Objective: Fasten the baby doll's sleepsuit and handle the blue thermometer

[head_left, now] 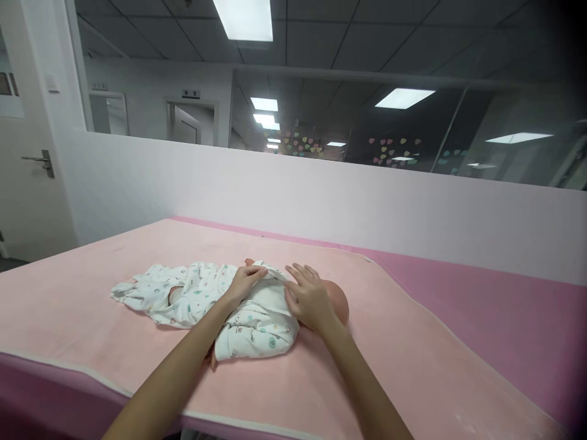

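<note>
A baby doll (337, 300) lies on its back on a pink mat (257, 397), head to the right. It wears a white baby garment (263, 336) with small printed figures. My left hand (245, 284) is closed in a pinch on the garment's edge at the chest. Near the doll's neck, my right hand (309, 299) has its fingers apart and covers most of the face. Its thumb is close to the collar; whether they touch I cannot tell. The garment's lower part spreads flat to the left, with a bit of leg showing through a gap.
A white wall (321, 195) with a window above it runs behind the mat. Darker pink padding (495, 311) lies along the back and right. The mat's near edge (247, 423) crosses the bottom. At the far left stands a door (27, 183) with a handle.
</note>
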Action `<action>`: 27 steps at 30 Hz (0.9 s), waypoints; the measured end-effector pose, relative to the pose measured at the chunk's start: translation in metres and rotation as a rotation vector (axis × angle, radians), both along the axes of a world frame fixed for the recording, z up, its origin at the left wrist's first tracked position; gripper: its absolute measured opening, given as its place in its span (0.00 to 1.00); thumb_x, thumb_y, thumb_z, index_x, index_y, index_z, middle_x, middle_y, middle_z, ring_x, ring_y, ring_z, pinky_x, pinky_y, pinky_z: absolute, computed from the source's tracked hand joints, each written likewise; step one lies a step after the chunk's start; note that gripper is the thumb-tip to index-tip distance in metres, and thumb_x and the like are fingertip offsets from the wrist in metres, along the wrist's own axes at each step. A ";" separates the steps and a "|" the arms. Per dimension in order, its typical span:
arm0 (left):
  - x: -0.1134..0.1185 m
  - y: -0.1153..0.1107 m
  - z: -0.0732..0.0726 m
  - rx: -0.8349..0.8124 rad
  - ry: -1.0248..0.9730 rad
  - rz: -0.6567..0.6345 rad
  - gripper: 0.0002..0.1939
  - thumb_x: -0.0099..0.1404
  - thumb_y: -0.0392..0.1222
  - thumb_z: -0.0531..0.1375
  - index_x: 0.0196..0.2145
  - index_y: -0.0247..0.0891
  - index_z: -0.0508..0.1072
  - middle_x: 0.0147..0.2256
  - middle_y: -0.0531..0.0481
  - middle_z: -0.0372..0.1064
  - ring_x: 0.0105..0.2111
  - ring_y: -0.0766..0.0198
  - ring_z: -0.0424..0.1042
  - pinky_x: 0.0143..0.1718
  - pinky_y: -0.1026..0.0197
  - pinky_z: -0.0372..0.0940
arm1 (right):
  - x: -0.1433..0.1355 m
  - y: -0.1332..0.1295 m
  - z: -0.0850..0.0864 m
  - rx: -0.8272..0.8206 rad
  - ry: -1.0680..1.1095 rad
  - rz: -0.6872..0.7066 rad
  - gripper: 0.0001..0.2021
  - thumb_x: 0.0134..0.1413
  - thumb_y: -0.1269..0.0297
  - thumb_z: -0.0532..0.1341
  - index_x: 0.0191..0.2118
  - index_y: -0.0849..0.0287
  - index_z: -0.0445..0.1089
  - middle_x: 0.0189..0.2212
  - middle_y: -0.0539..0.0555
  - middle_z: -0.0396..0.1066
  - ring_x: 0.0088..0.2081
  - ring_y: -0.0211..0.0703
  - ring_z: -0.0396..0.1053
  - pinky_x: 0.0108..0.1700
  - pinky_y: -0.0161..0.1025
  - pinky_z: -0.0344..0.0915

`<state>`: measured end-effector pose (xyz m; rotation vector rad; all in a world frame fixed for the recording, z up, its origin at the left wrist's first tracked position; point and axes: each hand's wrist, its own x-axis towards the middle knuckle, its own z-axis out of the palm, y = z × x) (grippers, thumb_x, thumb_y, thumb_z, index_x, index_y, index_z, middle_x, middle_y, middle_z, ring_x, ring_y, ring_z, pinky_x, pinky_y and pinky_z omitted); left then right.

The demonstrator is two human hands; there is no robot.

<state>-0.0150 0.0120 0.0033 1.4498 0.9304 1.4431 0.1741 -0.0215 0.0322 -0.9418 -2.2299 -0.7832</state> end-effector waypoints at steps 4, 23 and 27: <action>0.001 -0.002 0.001 -0.007 -0.004 -0.021 0.18 0.50 0.52 0.62 0.32 0.33 0.76 0.30 0.48 0.72 0.33 0.61 0.67 0.36 0.62 0.60 | -0.035 0.005 -0.007 -0.175 -0.173 -0.287 0.14 0.53 0.68 0.50 0.42 0.64 0.69 0.49 0.64 0.63 0.53 0.58 0.55 0.54 0.64 0.36; 0.001 0.002 0.000 0.026 0.048 -0.018 0.17 0.50 0.50 0.62 0.32 0.33 0.77 0.32 0.45 0.74 0.36 0.58 0.69 0.38 0.60 0.62 | -0.039 0.004 -0.017 0.035 -0.091 -0.312 0.08 0.51 0.77 0.51 0.33 0.62 0.65 0.29 0.57 0.67 0.34 0.45 0.63 0.47 0.48 0.53; 0.002 0.003 -0.001 0.021 0.021 -0.001 0.17 0.49 0.48 0.64 0.34 0.35 0.76 0.35 0.45 0.73 0.37 0.59 0.69 0.40 0.60 0.62 | -0.028 0.002 -0.014 0.121 0.264 -0.072 0.06 0.57 0.69 0.50 0.34 0.60 0.63 0.29 0.55 0.67 0.33 0.43 0.63 0.38 0.40 0.58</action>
